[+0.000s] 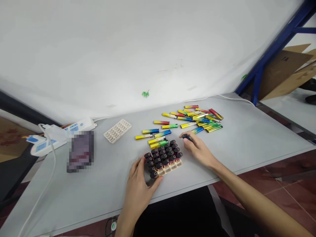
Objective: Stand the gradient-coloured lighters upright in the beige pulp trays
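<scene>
A cream tray [174, 167] with shaped slots holds several upright lighters [164, 155] with black tops; bare slots show along its front edge. My left hand [137, 184] grips the tray's left side, the thumb at the front corner and the fingers along the back-left. To the right of the tray, my right hand [197, 148] is closed on a small dark object [187, 136] with a black top, which looks like another lighter. My fingers hide most of it. Beyond both hands lie many shiny slim lighter-shaped pieces [161, 134] in yellow, blue, green and red.
A second cream tray [118, 131], with nothing in its slots, lies left of centre. Power strips [81, 126] with a white cable [53, 164] and a blurred dark item [81, 151] are at the left. Colourful pieces [202, 120] are heaped at the back right, before the wall.
</scene>
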`<state>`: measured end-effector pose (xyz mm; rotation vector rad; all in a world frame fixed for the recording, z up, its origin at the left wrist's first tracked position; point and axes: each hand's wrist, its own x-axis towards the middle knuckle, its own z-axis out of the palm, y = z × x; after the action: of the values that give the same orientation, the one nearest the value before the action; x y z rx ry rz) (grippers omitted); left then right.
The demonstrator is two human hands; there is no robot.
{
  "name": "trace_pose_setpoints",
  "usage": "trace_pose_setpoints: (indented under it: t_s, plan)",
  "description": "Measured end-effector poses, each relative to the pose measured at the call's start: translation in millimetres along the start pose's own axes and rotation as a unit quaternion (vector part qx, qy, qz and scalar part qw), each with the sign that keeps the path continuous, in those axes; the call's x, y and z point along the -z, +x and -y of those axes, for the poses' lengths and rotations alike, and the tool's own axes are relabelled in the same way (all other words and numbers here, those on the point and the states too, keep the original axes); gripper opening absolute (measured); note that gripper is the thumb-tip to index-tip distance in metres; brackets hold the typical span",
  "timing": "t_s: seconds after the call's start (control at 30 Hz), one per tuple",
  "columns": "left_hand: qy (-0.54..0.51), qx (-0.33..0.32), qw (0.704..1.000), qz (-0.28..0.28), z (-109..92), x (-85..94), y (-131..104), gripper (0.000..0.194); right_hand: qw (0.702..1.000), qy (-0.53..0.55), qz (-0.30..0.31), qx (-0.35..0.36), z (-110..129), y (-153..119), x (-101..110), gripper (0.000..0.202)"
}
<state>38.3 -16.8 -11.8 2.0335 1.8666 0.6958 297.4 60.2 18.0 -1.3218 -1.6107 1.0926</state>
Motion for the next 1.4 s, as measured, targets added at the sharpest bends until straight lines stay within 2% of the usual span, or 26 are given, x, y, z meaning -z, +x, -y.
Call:
trace_pose_setpoints:
  t_s: [0.1,0.2,0.43,0.67,1.0,1.17,1.27,1.33,1.4]
  plan:
    - [0.006,0.009,1.0,-0.001,-1,-0.5,1,0.076,0.996,0.071,-0.009,-0.045,-7,6,-3,0.055]
    - [0.01,0.014,1.0,0.0,-2,0.0,1,0.077,0.99,0.097,-0.051,-0.085,-15,6,-2,0.059]
    - [0.006,0.007,1.0,-0.003,-2,0.9,1,0.07,0.985,0.126,-0.079,-0.083,-20,3,-2,0.054]
    - [0.016,-0.003,1.0,-0.012,-1,-1.2,0,0.071,0.988,0.086,-0.105,-0.078,-16,1,-5,0.066]
    - [0.017,-0.016,1.0,-0.004,1,-1.0,0,0.075,0.99,0.081,-0.088,-0.073,-13,2,-5,0.055]
    - [0.012,-0.022,1.0,-0.005,1,-0.4,-2,0.074,0.987,0.099,-0.112,-0.066,-20,0,-8,0.06]
    - [0.007,-0.024,1.0,-0.008,1,-0.3,-3,0.074,0.987,0.11,-0.114,-0.036,-21,-4,-11,0.059]
    - [0.005,-0.026,1.0,-0.008,2,-0.5,-3,0.075,0.991,0.072,-0.111,0.0,-17,-9,-11,0.049]
    - [0.004,-0.029,1.0,-0.011,2,-0.8,-2,0.075,0.992,-0.011,-0.117,0.033,-7,-15,-10,0.034]
